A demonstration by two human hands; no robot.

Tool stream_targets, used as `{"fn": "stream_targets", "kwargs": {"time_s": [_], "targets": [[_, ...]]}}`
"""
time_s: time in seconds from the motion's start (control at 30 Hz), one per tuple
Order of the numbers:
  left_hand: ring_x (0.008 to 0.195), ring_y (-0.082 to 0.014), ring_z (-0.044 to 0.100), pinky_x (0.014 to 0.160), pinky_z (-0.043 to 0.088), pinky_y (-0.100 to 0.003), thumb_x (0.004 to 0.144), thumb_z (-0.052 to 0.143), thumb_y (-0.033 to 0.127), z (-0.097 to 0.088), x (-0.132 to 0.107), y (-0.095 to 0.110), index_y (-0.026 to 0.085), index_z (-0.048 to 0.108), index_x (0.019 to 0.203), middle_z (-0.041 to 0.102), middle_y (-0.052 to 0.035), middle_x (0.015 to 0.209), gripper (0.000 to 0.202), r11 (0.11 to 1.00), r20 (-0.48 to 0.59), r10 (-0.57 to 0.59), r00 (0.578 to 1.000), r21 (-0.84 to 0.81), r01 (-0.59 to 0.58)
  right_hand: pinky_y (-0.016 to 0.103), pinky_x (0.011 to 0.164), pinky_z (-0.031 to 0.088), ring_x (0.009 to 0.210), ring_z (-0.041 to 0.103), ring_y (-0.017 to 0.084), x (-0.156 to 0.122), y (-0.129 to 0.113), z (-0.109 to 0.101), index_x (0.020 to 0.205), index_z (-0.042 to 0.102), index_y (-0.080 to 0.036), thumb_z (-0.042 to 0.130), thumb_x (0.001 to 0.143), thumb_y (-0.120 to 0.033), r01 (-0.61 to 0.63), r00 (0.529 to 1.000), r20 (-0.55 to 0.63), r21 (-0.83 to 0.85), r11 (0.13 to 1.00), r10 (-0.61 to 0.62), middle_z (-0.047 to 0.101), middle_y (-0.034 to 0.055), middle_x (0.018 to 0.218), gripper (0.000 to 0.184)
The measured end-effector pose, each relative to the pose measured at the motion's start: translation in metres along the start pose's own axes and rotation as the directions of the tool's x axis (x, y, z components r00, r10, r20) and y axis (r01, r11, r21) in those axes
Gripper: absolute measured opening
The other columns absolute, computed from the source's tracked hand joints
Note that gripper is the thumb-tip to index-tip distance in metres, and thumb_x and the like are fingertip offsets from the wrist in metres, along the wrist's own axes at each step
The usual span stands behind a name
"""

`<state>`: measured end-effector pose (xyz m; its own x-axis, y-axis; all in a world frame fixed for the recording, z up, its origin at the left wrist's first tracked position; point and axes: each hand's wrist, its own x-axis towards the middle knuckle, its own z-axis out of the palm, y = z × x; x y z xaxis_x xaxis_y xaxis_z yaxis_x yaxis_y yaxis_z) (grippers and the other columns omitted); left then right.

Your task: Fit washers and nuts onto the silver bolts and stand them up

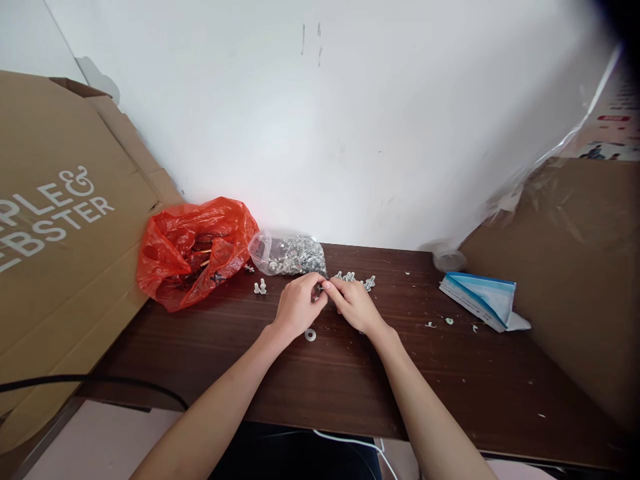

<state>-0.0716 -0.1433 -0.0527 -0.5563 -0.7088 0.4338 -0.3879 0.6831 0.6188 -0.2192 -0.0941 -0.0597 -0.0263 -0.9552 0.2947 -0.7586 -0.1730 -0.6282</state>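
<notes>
Both of my hands meet over the table, fingertips touching. My left hand [299, 303] is closed in a pinch, and a small bit of metal shows between its thumb and forefinger, too hidden to name. Against it, my right hand [356, 305] is also pinched shut, its thumb and forefinger at the same spot; what they grip is covered. Just behind the right hand several bolts [370, 283] stand on the table. A flat metal washer [311, 335] lies below the left hand. Two more bolts [260, 287] stand to its left.
Behind the hands lies a clear plastic bag [300, 255] full of small metal hardware. An open red plastic bag [197, 253] sits left, beside a large cardboard box [65, 200]. A blue-and-white packet [477, 300] and paper scraps lie right on the dark wooden table [320, 387], against a white wall.
</notes>
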Motion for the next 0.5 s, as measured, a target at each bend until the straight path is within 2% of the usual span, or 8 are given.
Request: {"fn": "stream_targets", "kwargs": {"time_s": [0.5], "targets": [[0.060, -0.0103, 0.048, 0.059, 0.038, -0.022, 0.083, 0.052, 0.021, 0.0010, 0.0005, -0.0002, 0.019, 0.056, 0.082, 0.056, 0.0021, 0.070, 0.004, 1.000, 0.000, -0.002, 1.000, 0.010, 0.002, 0.022, 0.055, 0.026, 0.051, 0.041, 0.010, 0.0005, -0.0002, -0.0001, 0.064, 0.040, -0.018, 0.031, 0.095, -0.051, -0.007, 1.000, 0.003, -0.010, 1.000, 0.007, 0.045, -0.0024, 0.052, 0.046]]}}
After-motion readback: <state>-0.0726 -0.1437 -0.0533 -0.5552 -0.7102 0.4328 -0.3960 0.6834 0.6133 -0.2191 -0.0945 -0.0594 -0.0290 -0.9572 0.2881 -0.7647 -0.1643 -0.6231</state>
